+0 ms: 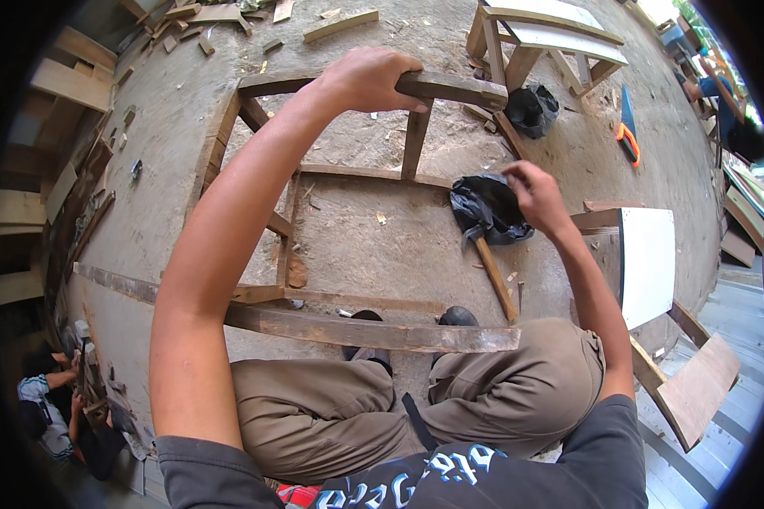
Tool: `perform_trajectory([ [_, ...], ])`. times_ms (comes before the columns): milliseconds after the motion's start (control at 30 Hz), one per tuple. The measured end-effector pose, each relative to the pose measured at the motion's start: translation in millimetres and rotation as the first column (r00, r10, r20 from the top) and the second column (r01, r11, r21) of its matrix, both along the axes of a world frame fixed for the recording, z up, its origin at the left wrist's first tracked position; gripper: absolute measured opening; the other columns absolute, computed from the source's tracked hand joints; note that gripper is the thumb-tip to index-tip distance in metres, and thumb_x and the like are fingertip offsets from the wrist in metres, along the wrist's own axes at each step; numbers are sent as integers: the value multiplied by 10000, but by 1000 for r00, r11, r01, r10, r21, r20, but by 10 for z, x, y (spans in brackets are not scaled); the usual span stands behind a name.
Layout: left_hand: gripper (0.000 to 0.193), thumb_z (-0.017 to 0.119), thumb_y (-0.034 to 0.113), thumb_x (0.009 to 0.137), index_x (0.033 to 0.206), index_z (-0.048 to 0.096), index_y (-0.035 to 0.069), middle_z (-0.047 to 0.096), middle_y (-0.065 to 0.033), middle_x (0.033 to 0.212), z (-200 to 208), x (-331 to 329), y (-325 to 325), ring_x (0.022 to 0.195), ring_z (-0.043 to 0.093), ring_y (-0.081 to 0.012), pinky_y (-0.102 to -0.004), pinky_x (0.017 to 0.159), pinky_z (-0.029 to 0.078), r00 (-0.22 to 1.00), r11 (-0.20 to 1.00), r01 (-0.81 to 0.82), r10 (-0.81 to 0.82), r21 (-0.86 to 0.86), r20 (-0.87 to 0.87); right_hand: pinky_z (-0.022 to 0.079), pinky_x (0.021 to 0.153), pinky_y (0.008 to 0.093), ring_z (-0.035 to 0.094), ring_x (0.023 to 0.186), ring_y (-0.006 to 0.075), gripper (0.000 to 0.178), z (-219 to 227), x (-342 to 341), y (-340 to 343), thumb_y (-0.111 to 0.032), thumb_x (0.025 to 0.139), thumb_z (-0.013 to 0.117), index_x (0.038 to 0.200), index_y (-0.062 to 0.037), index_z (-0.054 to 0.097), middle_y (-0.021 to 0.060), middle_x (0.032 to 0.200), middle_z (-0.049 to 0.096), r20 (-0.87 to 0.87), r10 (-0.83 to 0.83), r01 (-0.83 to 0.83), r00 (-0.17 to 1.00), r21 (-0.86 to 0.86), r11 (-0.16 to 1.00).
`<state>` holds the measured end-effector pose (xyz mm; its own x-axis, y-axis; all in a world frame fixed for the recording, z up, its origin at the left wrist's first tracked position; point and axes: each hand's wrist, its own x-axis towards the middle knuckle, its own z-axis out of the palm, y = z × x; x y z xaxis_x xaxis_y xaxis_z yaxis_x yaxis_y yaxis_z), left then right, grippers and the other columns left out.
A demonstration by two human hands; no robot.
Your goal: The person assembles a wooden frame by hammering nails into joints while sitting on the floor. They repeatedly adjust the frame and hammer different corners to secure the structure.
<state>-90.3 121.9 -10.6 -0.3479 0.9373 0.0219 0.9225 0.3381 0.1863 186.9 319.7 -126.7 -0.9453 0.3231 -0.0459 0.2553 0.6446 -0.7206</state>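
Well, left hand (367, 81) clasps rough wooden rail (452, 87); right hand (538, 197), grip unclear, is at crinkled black bag (474, 206).

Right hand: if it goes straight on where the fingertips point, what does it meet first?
Probably the nearer black plastic bag: the right hand has its curled fingers turned left, beside the bag's open mouth. Depth is unclear; they may pass above the rim.

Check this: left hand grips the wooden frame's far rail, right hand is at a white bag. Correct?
No: the head view shows the bag at the right hand is black. The left hand does grip the far rail of the wooden frame.
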Motion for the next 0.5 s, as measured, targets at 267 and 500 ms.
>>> perform_trajectory([
  [267, 601, 791, 503, 754, 1205, 670, 124, 719, -111, 1038, 41, -9, 46, 1002, 680, -275, -408, 879, 533, 992, 1000, -20, 22, -15, 121, 576, 827, 309, 643, 867, 184, 314, 1177, -714, -409, -35, 1013, 484, 1321, 4, 530, 94, 978, 601, -383, -313, -325, 869, -919, 224],
  [500, 555, 802, 424, 762, 1167, 649, 78, 699, -141, 971, 53, -69, 34, 924, 668, -291, -407, 796, 505, 978, 1000, 5, -5, 0, 208, 585, 882, 347, 668, 968, 262, 285, 1222, -1161, -523, -17, 1012, 461, 1276, 48, 545, 141, 1018, 606, -177, -451, -66, 875, -966, 252],
])
